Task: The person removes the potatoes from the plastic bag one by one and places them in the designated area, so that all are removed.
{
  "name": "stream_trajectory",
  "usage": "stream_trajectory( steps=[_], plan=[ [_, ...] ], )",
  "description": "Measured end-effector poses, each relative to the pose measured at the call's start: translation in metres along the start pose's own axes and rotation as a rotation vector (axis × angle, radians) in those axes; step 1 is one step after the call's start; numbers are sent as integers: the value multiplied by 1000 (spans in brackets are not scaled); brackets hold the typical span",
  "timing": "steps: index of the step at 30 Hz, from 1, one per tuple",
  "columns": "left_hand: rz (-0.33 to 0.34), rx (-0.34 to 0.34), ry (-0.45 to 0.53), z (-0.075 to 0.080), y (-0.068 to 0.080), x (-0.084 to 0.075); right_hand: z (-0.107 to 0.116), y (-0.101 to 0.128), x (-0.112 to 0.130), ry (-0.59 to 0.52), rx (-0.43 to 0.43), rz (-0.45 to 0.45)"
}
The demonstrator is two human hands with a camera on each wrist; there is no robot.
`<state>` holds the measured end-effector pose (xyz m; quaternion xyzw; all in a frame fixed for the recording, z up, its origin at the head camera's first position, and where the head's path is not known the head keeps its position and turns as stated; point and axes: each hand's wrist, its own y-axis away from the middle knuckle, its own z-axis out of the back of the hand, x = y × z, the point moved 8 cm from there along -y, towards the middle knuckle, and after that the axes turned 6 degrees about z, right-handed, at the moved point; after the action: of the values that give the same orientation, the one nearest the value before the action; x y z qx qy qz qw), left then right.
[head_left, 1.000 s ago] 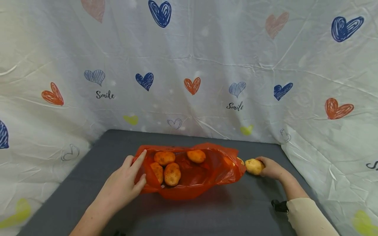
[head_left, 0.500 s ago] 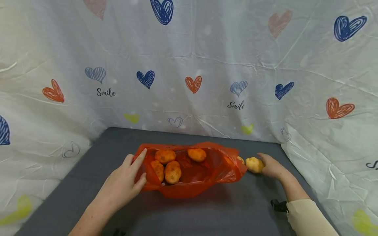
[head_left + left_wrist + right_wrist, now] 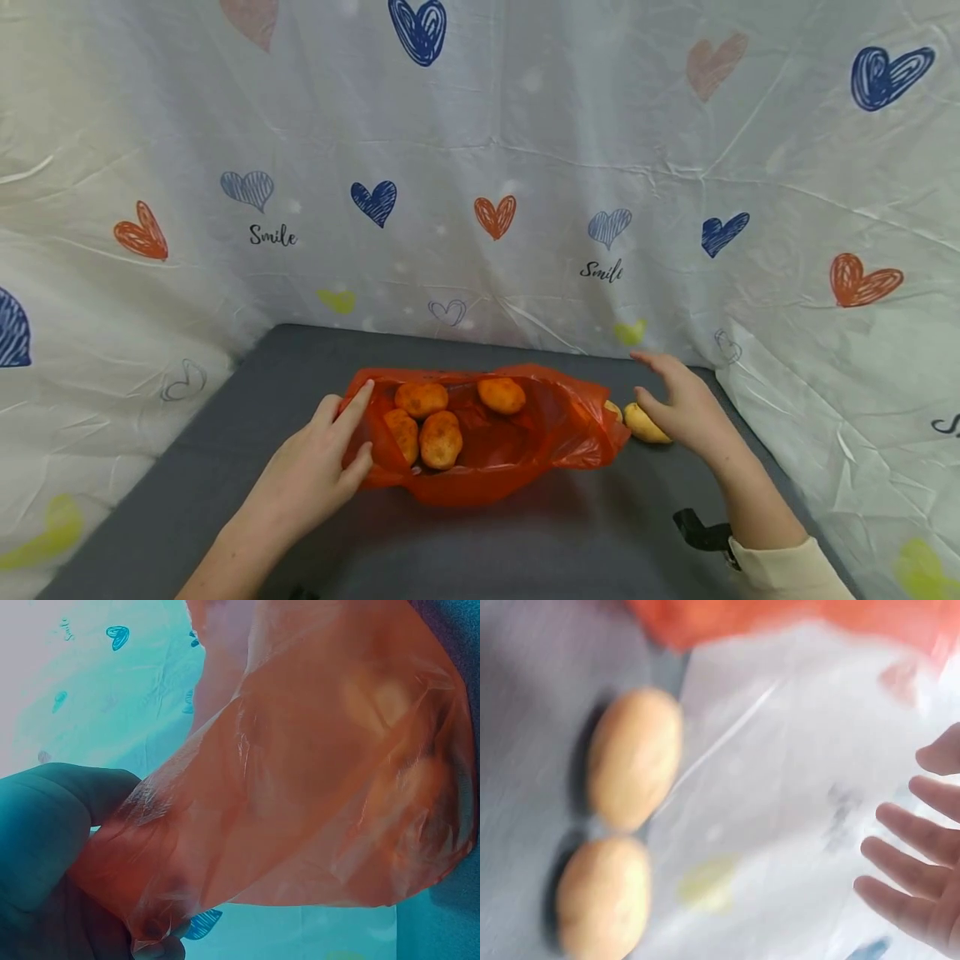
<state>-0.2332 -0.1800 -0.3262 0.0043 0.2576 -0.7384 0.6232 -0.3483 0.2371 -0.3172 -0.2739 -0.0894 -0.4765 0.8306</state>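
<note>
"Smile" – printed twice on the backdrop cloth (image 3: 525, 150).

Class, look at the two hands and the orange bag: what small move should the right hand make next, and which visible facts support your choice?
Probably the right hand should lower and close round the nearer loose potato. It hovers open just above it, fingers spread, holding nothing. Two potatoes lie outside on the grey table, while the left hand pinches the orange bag open, with four potatoes inside.

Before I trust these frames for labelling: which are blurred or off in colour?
Head view: sharp, evenly lit. Left wrist: focused, with a cyan tint over the orange bag. Right wrist: motion blur smears both potatoes and the fingers.
</note>
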Motion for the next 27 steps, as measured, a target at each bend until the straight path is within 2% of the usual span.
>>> stream_trajectory(
  steps=[7, 14, 17, 21, 27],
  plan=[
    [-9, -4, -2, 1, 0, -2, -3, 0, 72, -16, -127, 226],
    [-8, 3, 3, 2, 0, -3, -13, 0, 121, -69, -191, 397],
    [-10, 4, 5, 2, 0, -4, -23, -2, 133, -99, -168, 447],
    [-12, 5, 8, 3, 0, -5, -43, -5, 143, -106, -111, 469],
    [-22, 0, 5, 3, 0, -7, -78, -12, 150, -76, 16, 427]
  ],
)
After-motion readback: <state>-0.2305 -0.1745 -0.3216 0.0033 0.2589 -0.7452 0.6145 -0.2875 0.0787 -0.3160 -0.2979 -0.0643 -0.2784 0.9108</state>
